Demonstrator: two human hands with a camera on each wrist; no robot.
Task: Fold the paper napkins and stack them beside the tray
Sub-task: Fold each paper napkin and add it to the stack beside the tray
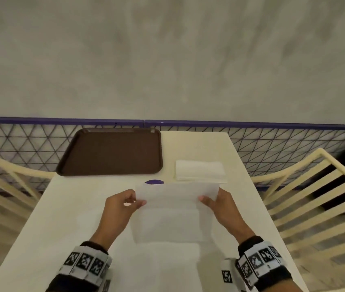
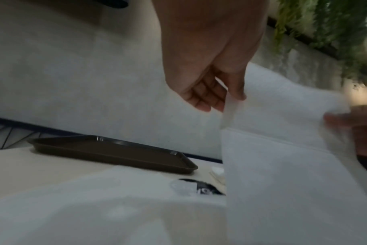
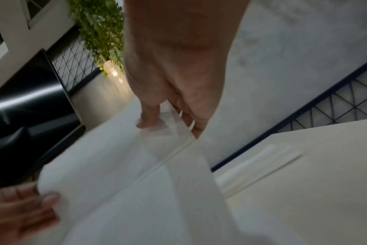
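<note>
A white paper napkin is held up over the middle of the table, its upper part lifted and its lower part hanging toward me. My left hand pinches its left edge between thumb and fingers, as the left wrist view shows. My right hand pinches the right edge. A stack of folded white napkins lies right of the empty brown tray. More white napkins lie flat on the table near me.
The white table ends at a wire-mesh rail with a purple top before a grey wall. Cream slatted chairs stand at the left and right. A purple round sticker shows behind the held napkin.
</note>
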